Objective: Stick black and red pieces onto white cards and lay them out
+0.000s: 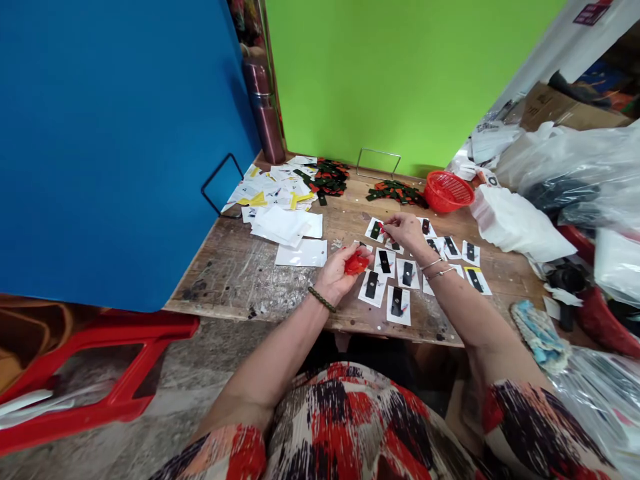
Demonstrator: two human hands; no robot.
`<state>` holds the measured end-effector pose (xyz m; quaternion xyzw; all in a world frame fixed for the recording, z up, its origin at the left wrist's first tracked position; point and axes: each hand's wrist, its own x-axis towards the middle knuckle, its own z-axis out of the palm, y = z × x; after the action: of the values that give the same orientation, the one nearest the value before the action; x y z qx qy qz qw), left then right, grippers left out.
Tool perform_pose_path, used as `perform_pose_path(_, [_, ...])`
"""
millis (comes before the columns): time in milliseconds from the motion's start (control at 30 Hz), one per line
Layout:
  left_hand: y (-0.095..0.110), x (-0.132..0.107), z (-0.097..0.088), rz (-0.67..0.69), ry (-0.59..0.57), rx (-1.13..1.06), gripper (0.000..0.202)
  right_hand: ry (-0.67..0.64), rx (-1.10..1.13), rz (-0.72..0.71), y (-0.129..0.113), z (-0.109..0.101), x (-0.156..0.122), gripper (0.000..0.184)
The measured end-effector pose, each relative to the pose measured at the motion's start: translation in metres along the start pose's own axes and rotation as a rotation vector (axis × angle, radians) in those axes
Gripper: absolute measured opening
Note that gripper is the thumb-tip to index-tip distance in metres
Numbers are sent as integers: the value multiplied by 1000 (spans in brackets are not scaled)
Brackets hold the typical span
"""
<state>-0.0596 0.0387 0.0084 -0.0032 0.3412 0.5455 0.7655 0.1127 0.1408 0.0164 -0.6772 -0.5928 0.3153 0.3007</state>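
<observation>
My left hand (336,272) is cupped palm-up around several small, shiny red pieces (356,263). With fingertips pinched together, my right hand (406,231) holds one small red piece (381,227) over a white card with a dark strip on it, at the back left of a group of cards. Around both hands lie several such white cards (399,317), each bearing a black or dark green strip (371,285). Some cards are partly covered by my right hand and forearm. What the red pieces are is too small to tell.
At the back lie a pile of white and yellow papers (273,187), two heaps of dark green and orange strips (333,179) and a red basket (449,192). Blank white sheets (301,253) are left of my hands. A thermos (265,117) stands back left; plastic bags (565,167) crowd the right.
</observation>
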Motion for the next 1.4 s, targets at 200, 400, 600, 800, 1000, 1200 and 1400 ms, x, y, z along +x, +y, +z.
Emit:
perform_pose_path(200, [1, 0, -1, 70, -14, 78, 10, 100, -372, -20, 3, 21, 4, 12])
perform_pose_path(400, [-2, -7, -4, 99, -69, 181, 18, 105, -582, -246, -9, 11, -7, 22])
perform_pose_path(600, [-11, -18, -4, 125, -117, 284, 21, -313, -142, -360, -38, -10, -54, 29])
perform_pose_path(800, [-24, -30, -8, 124, -158, 357, 25, -532, -10, -272, -41, -9, -89, 14])
perform_pose_path(1000, [-17, -36, -23, 114, -102, 266, 15, -270, 172, -139, -33, -6, -72, 13])
perform_pose_path(1200, [-1, -39, -29, 91, -10, 163, 17, -263, 74, -65, -15, 26, -54, 9])
perform_pose_path(1400, [5, -36, -36, 89, -49, 153, 15, -90, -363, -288, -4, 37, -52, 6])
